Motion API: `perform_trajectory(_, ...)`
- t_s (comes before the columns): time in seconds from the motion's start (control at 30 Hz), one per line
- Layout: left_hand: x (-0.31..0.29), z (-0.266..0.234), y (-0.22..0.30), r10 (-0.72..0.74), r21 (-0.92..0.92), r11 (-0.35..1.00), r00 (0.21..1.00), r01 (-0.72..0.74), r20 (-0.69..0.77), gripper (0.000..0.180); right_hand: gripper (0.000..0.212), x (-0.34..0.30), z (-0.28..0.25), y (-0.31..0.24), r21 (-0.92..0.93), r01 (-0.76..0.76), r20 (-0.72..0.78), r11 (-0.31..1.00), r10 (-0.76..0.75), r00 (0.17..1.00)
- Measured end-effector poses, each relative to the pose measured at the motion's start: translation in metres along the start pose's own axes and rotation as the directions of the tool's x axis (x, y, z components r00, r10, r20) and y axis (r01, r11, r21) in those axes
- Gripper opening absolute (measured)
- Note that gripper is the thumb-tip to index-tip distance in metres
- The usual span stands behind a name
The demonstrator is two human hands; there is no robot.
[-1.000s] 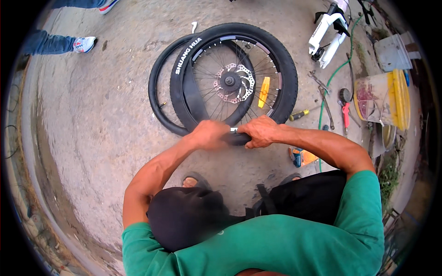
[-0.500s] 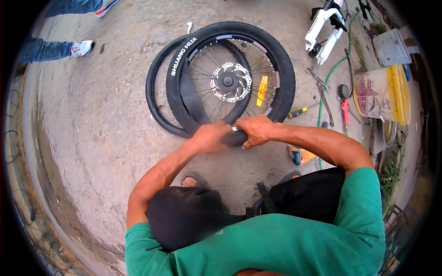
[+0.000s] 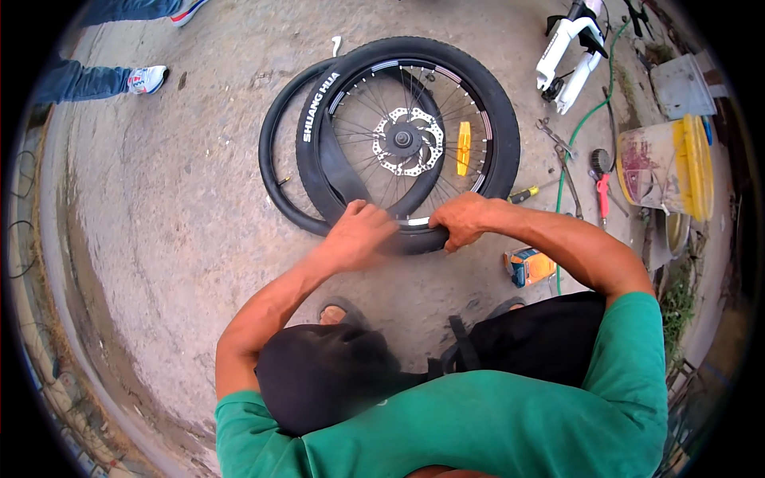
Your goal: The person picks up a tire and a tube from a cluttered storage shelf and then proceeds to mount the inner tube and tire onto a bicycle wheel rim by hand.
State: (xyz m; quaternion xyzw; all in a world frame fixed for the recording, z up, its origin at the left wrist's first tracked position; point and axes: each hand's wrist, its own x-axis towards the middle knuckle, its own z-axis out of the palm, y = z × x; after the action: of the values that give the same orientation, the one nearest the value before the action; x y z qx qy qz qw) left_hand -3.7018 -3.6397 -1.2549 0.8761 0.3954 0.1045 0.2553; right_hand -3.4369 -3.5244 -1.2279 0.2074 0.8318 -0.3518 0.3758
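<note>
The tube (image 3: 265, 151) lies partly beneath the wheel (image 3: 403, 139). The left hand (image 3: 362, 235) blurs at the tyre's (image 3: 504, 135) near edge — its grip I can't tell. The tyre lies flat before the person, the right hand's (image 3: 462, 219) fingers curled round it; uneven pressure could make it slip, pinching fingers. Rightward — box (image 3: 530, 267), yellow-rimmed bucket (image 3: 649, 167), white bucket (image 3: 681, 88): contents unclear.

Head-mounted, left fisheye of a side-by-side pair. Looks steeply down from above and behind left hand (image 3: 360, 233) and right hand (image 3: 464, 217), facing forward past both. Catches green shirt (image 3: 494, 418) closest, behind the hands; takes in ground (image 3: 199, 183) beyond and to either side.
</note>
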Motion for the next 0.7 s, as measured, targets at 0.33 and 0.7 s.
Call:
perform_trajectory(0.33, 0.018, 0.035, 0.011, -0.093, -0.222, 0.969, 0.993, 0.108, 0.078, 0.057, 0.051, 0.009, 0.029, -0.007, -0.142, -0.012, -0.195, 0.990, -0.016, 0.981)
perform_trajectory(0.7, -0.001, -0.009, -0.025, -0.055, 0.134, 0.990, 0.994, 0.043, 0.090, 0.105, 0.051, 0.001, 0.030, 0.012, -0.176, -0.003, -0.125, 0.984, -0.019, 0.992)
